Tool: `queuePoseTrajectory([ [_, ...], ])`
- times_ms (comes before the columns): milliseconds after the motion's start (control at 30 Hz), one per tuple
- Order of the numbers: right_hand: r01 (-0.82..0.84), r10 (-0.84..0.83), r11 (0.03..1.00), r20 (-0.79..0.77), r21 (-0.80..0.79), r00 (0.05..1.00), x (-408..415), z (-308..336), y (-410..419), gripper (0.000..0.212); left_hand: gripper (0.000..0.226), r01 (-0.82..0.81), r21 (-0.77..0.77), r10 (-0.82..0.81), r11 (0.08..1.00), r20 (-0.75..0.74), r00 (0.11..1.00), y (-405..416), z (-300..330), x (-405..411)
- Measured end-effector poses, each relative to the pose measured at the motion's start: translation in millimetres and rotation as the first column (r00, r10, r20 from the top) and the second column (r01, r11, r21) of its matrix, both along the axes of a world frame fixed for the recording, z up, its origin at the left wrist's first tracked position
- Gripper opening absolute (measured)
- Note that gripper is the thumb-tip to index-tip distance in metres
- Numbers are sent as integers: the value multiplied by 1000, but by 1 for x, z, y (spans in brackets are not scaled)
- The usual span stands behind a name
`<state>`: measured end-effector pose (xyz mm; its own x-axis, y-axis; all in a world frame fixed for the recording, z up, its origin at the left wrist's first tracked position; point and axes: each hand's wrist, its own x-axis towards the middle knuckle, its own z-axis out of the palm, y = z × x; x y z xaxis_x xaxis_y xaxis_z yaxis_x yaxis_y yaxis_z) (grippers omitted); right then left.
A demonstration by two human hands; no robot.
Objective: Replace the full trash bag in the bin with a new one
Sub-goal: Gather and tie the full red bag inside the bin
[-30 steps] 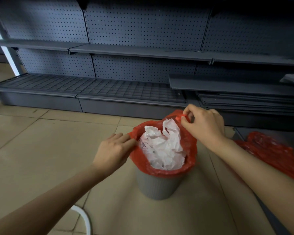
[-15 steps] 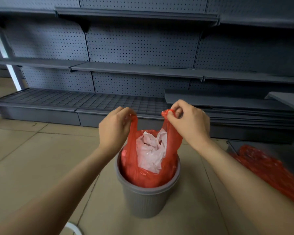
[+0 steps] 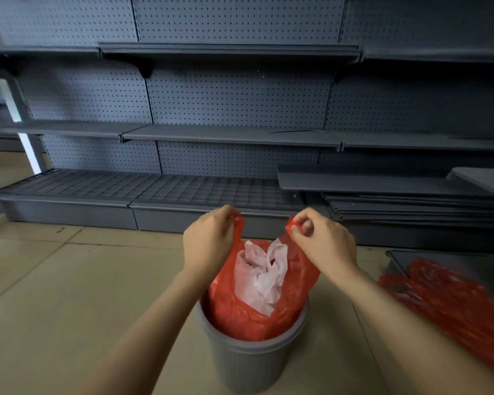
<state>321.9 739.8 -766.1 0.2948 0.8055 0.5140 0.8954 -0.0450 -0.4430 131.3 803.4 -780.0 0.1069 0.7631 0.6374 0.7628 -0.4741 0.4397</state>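
While pinched up, red bag [image 3: 234,315] bulging, paper-stuffed

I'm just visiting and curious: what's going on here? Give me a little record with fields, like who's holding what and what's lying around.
left hand: pinches one top handle of the red bag
right hand: pinches the other handle
red bag: lifted at the top, lower part inside the bin
bag contents: crumpled white waste
bin: grey, upright on the tiled floor
spare red bags: lying on the floor right of the bin
background: grey pegboard shelving
stage: full bag not yet out
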Motion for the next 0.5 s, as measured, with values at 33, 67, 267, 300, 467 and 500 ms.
queuePoseTrajectory([
  [33,4,-4,1000,11,-14,1000,2,-2,-2,12,13,9,5,-8,1000,-23,1000,0,-4,0],
  [67,7,-6,1000,25,-22,1000,4,-2,-3,13,15,19,19,-18,1000,-55,998,0,-5,-1],
  [267,3,-1,999,60,-36,998,4,-1,-4,22,21,-49,-70,39,996,-135,990,2,-5,-7],
  [300,-1,4,999,66,-38,998,3,-2,-4,22,24,-73,-87,59,994,-150,987,3,-6,-9],
  [467,-14,21,997,98,-76,995,0,-4,-4,17,24,-189,-166,132,968,-305,943,7,-14,-19],
  [500,-11,20,996,97,-86,995,0,-4,-5,15,23,-195,-192,129,962,-312,941,8,-16,-20],
])
